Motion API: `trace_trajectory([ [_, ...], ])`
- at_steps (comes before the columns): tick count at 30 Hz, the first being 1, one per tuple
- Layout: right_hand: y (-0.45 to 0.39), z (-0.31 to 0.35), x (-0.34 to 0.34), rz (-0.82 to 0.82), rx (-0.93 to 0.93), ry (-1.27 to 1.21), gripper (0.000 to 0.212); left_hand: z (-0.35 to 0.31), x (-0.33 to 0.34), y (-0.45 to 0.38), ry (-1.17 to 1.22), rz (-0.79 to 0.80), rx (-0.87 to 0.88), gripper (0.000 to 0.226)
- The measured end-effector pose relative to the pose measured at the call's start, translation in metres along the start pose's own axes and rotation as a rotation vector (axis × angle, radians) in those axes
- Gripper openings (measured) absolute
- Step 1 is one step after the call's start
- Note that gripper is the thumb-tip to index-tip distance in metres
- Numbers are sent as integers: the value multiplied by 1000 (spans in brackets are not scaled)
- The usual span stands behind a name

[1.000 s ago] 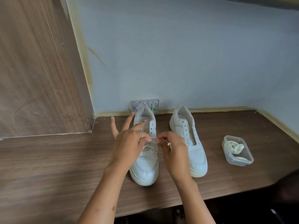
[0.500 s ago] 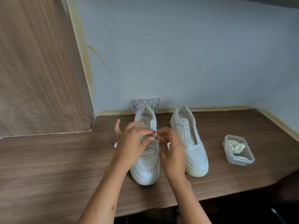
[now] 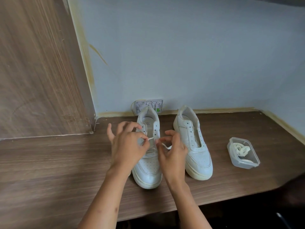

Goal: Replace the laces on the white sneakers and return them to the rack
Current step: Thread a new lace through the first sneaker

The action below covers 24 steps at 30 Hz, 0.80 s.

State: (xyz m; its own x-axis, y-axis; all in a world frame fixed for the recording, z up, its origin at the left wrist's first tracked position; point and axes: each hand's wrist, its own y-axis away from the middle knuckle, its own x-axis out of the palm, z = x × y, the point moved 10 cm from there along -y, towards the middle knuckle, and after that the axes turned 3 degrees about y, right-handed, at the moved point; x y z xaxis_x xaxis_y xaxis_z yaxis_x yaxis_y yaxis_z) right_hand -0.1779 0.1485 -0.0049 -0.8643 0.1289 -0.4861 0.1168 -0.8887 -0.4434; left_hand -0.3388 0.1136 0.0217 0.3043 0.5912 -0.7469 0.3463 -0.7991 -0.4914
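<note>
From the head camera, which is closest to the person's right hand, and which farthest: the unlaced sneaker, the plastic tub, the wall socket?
From the right hand:
1. Unlaced sneaker, just beside it on the right.
2. Wall socket, behind at the wall.
3. Plastic tub, far right on the table.

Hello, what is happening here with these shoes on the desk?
A person is lacing the left white sneaker on the wooden desk. The left hand pinches one end of a white lace over the eyelets, and the right hand pinches the other part of it. The right sneaker stands beside it with no lace yet. Another lace lies in a clear plastic container to the right.
</note>
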Motion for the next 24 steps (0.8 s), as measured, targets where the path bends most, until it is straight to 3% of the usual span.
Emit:
trace_trajectory([
  [5,2,0,3,-27,12,194,39,-4,6,1,-43,7,29,14],
  [24,3,1,7,-49,-9,238,20,-21,4,1,-57,-101,189,16],
])
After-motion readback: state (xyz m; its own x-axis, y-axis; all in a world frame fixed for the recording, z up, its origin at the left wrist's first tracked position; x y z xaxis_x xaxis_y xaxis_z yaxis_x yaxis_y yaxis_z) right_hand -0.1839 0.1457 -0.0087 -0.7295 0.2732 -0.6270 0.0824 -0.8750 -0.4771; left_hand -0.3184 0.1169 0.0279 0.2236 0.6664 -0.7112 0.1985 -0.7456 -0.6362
